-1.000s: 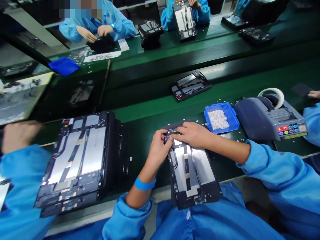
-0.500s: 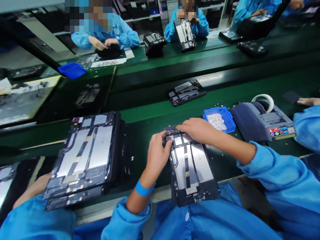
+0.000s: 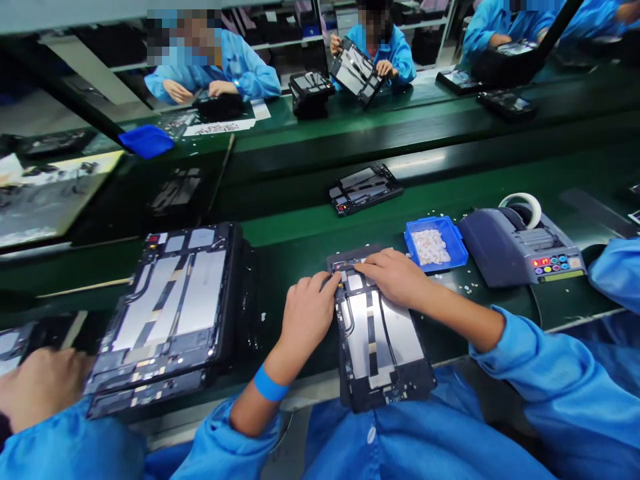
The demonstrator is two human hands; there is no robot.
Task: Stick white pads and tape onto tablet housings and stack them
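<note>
An opened tablet [image 3: 383, 333], its silver batteries and black flex cables exposed, lies in front of me, its near end over the table edge. My left hand [image 3: 311, 308] grips its upper left corner, thumb and index finger on the rim. Across the top edge rests my right hand [image 3: 395, 275], fingers bent and pressed together near a small part by the camera corner. Whatever is under those fingertips is too small to make out. Left of my hands stands a stack of similar opened tablets [image 3: 173, 300].
A blue tray [image 3: 460, 257] of small white pieces sits beyond my right forearm, beside a tape dispenser [image 3: 520, 243]. Another opened tablet [image 3: 366, 189] lies farther back. A neighbour's hand [image 3: 47, 383] is at the left, a sleeve [image 3: 617, 273] at the right. Co-workers sit opposite.
My right hand has come slightly down and inward over the tablet's top; my left has shifted a little left. The left neighbour's hand shows more; the right neighbour's hand has left view.
</note>
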